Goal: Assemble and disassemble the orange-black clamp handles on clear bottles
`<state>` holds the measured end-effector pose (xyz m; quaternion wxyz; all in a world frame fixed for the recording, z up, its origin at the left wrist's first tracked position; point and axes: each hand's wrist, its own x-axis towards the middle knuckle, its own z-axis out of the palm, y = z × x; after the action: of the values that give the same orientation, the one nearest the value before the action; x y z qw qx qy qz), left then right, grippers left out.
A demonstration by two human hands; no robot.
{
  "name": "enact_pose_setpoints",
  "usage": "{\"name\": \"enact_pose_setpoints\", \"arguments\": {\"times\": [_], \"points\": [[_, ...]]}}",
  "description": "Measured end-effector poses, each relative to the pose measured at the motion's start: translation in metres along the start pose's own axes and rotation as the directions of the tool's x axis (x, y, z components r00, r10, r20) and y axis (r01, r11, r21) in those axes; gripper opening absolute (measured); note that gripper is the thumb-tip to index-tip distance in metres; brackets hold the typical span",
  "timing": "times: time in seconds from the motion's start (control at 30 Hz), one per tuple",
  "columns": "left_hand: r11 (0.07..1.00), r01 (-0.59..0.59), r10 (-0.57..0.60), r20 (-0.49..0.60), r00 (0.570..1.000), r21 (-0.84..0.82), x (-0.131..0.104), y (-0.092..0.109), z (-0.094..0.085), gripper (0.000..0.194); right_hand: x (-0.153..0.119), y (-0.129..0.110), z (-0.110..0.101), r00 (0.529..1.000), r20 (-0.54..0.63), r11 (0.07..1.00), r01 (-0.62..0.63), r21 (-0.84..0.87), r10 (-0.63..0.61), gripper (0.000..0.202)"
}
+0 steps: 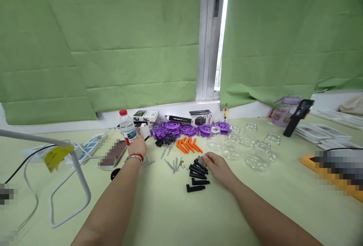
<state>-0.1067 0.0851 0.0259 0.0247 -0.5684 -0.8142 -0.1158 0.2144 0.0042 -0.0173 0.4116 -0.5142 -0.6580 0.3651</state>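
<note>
My left hand (pixel 137 147) is at the base of a red-capped water bottle (pixel 127 128); its fingers are hidden behind its back, so its grip does not show. A metal rod (pixel 149 162) lies just beside it. My right hand (pixel 217 164) has its fingertips drawn together at a small heap of metal pieces (pixel 200 159), and whatever they pinch is too small to name. Under that heap, several black L-shaped plastic parts (pixel 197 188) lie in a column. Orange bent pieces (pixel 189 145), silver screws (pixel 176 164) and black-headed rods (pixel 168 145) lie between the hands.
Purple plastic wheel-like parts (pixel 172 126) and boxes (pixel 200 116) line the back. Clear glass-like jars (pixel 256 159) stand right of my right hand. A black handheld fan (pixel 297 119) rises near a lidded jug (pixel 286 111). Cables, a power strip (pixel 92 144) and a white stand (pixel 82 178) are left.
</note>
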Motion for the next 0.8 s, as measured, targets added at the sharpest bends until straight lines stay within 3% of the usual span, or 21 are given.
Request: {"name": "enact_pose_setpoints", "arguments": {"times": [0.23,0.37,0.47,0.57,0.7,0.8], "points": [[0.995,-0.090,0.080,-0.232,0.969,-0.035,-0.023,0.016,-0.028,0.054,0.001,0.004,0.001,1.000,-0.001,1.000,0.019,-0.022,-0.019,0.032],[0.929,-0.230,0.109,-0.379,0.919,-0.291,-0.043,0.021,-0.035,0.050,-0.001,0.002,0.003,0.998,-0.006,0.995,0.059,-0.081,-0.060,0.030],[0.719,-0.209,0.035,-0.266,0.963,-0.663,-0.063,0.022,-0.033,0.043,0.000,-0.006,0.009,0.993,0.003,0.978,0.116,-0.176,-0.117,0.026],[0.348,-0.031,-0.026,-0.043,0.999,-0.937,-0.086,0.024,-0.026,0.044,0.008,-0.017,0.019,0.983,0.068,0.925,0.184,-0.333,-0.171,0.023],[0.021,0.105,-0.069,0.104,0.992,-0.994,-0.113,0.025,-0.015,0.047,0.027,-0.031,0.037,0.963,0.239,0.787,0.239,-0.568,-0.120,0.026],[-0.109,0.183,-0.015,0.186,0.983,-0.977,-0.122,0.020,-0.008,0.050,0.043,-0.037,0.048,0.953,0.302,0.674,0.236,-0.700,-0.021,0.027]]}}
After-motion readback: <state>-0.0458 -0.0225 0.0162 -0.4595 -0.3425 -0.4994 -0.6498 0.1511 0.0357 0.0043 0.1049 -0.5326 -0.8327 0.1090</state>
